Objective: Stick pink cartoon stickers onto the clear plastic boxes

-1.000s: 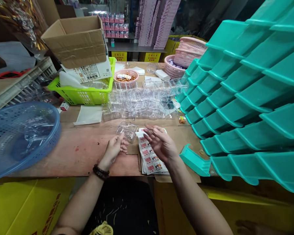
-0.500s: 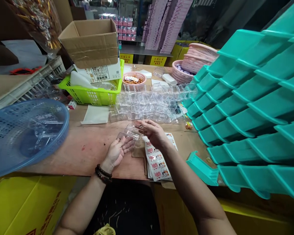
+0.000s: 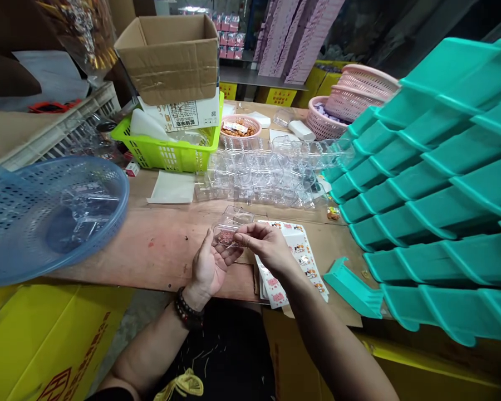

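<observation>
A small clear plastic box point(image 3: 239, 214) rests in my left hand point(image 3: 209, 268), its thumb along the near left side and the fingers curled beneath. Pink print from a clear sticker point(image 3: 224, 236) shows at the box's near face. My right hand point(image 3: 268, 246) pinches at the right edge of this sticker, thumb and forefinger together against the box; whether the sticker is fully stuck down I cannot tell. Under my right wrist lie sticker sheets point(image 3: 310, 260) with pink lettering and cartoon cats. Beyond my hands stand rows of similar clear boxes point(image 3: 256, 172).
Stacked teal trays point(image 3: 442, 217) rise at the right, with a loose teal piece point(image 3: 353, 287) before them. A blue basket point(image 3: 121, 220) holds clear boxes at left. Behind are a green basket point(image 3: 162, 159) under a cardboard box point(image 3: 171, 69), and a pink basket point(image 3: 256, 136) of small brown items.
My right hand has come down, its fingers closing from loosely spread to a pinch at the box. Pink print now shows on the box. The view has shifted left.
</observation>
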The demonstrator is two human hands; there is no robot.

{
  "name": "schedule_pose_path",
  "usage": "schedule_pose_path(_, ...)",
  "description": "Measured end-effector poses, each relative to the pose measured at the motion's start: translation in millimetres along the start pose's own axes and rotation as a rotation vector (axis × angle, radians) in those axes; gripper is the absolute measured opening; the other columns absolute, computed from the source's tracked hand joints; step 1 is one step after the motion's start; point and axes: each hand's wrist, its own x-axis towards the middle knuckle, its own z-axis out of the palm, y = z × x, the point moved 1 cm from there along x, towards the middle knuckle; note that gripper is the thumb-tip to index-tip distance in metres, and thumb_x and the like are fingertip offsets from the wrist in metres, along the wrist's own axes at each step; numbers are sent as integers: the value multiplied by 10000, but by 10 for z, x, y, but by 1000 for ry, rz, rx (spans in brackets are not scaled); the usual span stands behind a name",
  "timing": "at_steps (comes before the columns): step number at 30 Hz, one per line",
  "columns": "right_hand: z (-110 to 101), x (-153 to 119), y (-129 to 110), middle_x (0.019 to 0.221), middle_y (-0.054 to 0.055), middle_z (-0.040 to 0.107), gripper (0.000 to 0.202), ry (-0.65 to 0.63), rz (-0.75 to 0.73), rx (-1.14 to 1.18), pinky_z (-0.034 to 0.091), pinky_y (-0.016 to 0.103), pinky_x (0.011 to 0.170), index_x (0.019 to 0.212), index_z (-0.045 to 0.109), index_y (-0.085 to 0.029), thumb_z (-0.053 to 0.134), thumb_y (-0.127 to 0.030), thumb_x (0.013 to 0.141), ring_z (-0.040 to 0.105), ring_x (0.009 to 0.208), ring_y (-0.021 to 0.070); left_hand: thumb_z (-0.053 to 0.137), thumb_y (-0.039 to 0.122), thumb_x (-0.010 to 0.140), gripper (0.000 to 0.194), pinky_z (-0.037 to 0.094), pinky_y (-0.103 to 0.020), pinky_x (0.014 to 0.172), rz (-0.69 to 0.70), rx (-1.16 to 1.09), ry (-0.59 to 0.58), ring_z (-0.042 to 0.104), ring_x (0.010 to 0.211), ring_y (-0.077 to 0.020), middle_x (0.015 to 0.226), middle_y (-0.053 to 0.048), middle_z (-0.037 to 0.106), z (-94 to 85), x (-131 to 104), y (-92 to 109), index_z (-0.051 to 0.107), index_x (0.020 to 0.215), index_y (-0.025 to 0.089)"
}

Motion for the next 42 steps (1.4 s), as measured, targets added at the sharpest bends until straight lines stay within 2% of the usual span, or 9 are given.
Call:
schedule_pose_path(8, 23, 18, -56, 717, 16, 695, 400, 3, 45, -75, 482, 292, 702, 703, 719, -144, 921, -407, 480, 605, 665, 129, 441, 412, 997, 417, 537, -393, 973, 64, 24, -47, 738, 921, -225, 908, -161, 759, -10, -47, -7, 688, 977, 76)
schedule_pose_path(22, 44, 9, -75, 669, 9, 671, 403, 13, 22, -120, 482, 282, 646, 683, 703, -138, 900, -441, 505, 584, 613, 121, 448, 428, 990, 442, 525, -413, 992, 71, 13, -59, 732, 955, -245, 955, -180, 758, -20, -45, -40, 707, 966, 71)
schedule_pose_path(28, 57, 41, -46, 694, 25, 681, 407, 14, 18, -119, 484, 289, 644, 682, 686, -143, 877, -466, 524, 592, 624, 131, 605, 504, 894, 430, 542, -386, 950, 124, 42, -62, 731, 941, -241, 929, -148, 762, -13, -38, -72, 712, 960, 92)
schedule_pose_path(31, 46, 17, -43, 705, 39, 678, 413, -8, 2, -214, 492, 306, 653, 704, 680, -151, 829, -518, 589, 608, 647, 154, 777, 442, 766, 364, 552, -351, 900, 178, 79, -90, 735, 878, -213, 933, -104, 764, -21, -17, -96, 711, 922, 119)
schedule_pose_path(33, 45, -51, -67, 752, 51, 686, 380, 18, -48, -423, 496, 328, 674, 773, 698, -173, 779, -529, 668, 625, 694, 183, 830, 381, 714, 327, 554, -315, 851, 218, 93, -89, 732, 835, -186, 928, -79, 764, -28, -2, -112, 707, 891, 135)
schedule_pose_path(35, 60, -140, -103, 901, 70, 691, 403, 134, -132, -695, 497, 361, 712, 983, 712, -218, 753, -516, 715, 639, 781, 222, 832, 381, 711, 310, 554, -283, 793, 260, 86, -55, 726, 787, -164, 901, -66, 763, -30, 7, -129, 701, 859, 143)
schedule_pose_path(38, 110, -209, -140, 1187, 123, 596, 754, 319, -225, -899, 504, 412, 759, 1344, 545, -277, 788, -530, 676, 625, 953, 292, 837, 398, 703, 304, 552, -246, 741, 318, 47, -30, 713, 725, -137, 822, -41, 754, -12, 5, -147, 694, 797, 147)
schedule_pose_path(40, 119, -172, -156, 1247, 137, 553, 823, 252, -246, -835, 504, 417, 806, 1382, 503, -263, 794, -549, 668, 595, 1040, 298, 830, 403, 715, 295, 558, -246, 759, 318, 52, -70, 716, 743, -139, 814, -43, 754, 4, -9, -116, 703, 790, 147)
schedule_pose_path(42, 32, -101, -187, 1187, 110, 592, 682, 60, -227, -685, 503, 381, 815, 1306, 567, -246, 751, -555, 727, 596, 1012, 248, 813, 396, 741, 275, 569, -262, 794, 310, 109, -121, 722, 779, -151, 848, -56, 761, -10, -49, 19, 722, 815, 147)
